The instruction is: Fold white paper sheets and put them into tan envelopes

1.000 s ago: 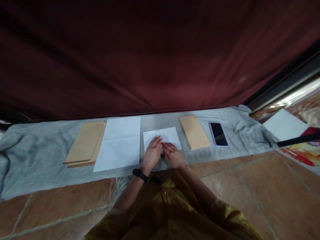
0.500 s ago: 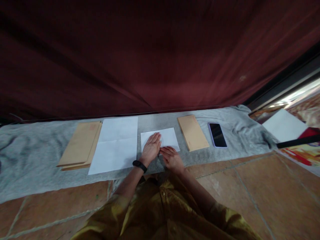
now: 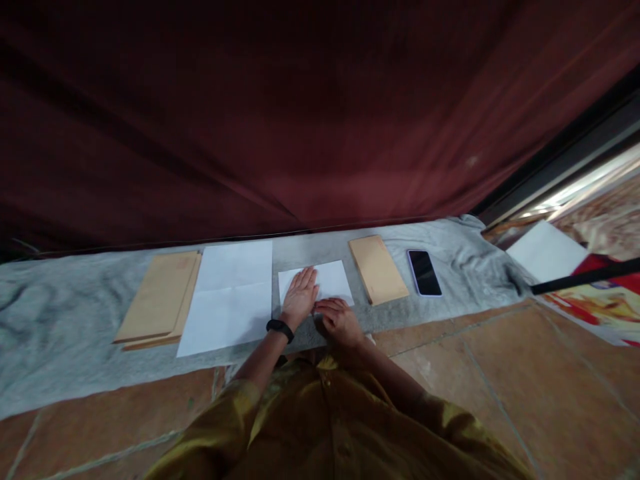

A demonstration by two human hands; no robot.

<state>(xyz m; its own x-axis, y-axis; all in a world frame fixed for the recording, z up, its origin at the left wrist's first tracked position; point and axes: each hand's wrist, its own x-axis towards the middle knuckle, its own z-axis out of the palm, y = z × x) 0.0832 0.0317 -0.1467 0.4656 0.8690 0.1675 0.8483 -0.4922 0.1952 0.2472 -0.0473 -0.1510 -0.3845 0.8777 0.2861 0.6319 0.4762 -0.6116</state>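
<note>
1. Nearest is the person's mustard shirt (image 3: 320, 427), above the tiled floor (image 3: 575, 387).
2. The right hand (image 3: 340, 321) rests at the near edge of the small sheet (image 3: 335, 280), fingers together and bent; whether it grips the edge cannot be told. A second ago its fingers reached farther over the paper.
3. The left hand (image 3: 300, 293), below a black wristband (image 3: 281, 329), lies open and flat on the sheet's left half, thumb out toward the right fingertips. A second ago its fingers were more bunched, angled toward the right hand.
4. The small sheet lies on the grey cloth (image 3: 475, 267), between the creased large sheet (image 3: 233, 293) and the right envelopes (image 3: 380, 270).
5. The left envelopes (image 3: 155, 300) lie just left of the large sheet; the phone (image 3: 425, 272) lies right of the right envelopes. These keep their order; the whole view has shifted slightly.
6. Behind the cloth hangs the dark red curtain (image 3: 320, 120).
</note>
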